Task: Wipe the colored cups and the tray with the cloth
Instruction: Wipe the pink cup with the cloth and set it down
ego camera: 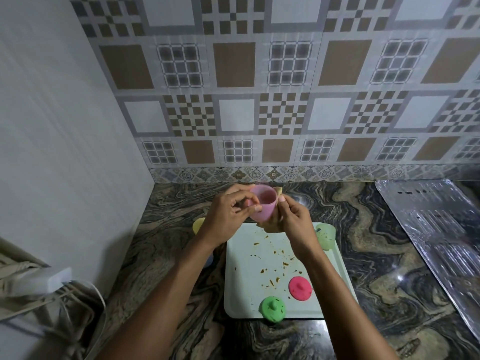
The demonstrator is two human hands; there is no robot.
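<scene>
Gripping with my left hand (228, 214), fingers curled at the rim, I hold the pale pink plastic cup (262, 203) above the far edge of the stained white rectangular tray (239, 281) on the marbled dark desk (376, 255). My right hand (293, 224) clutches the tan cloth (270, 226) against the cup's side.

I see a far wall (259, 87) tiled in brown, grey and white squares and checkers, with a narrow floral border strip (285, 174) where it meets the bench (376, 255). The left wall (52, 126) is plain and pale. The bench is dark stone with swirling tan veins. A crinkled foil sheet (436, 229) lies at its right, catching glare. Near left sit a white power block (46, 279) and tangled cables (78, 302).
</scene>
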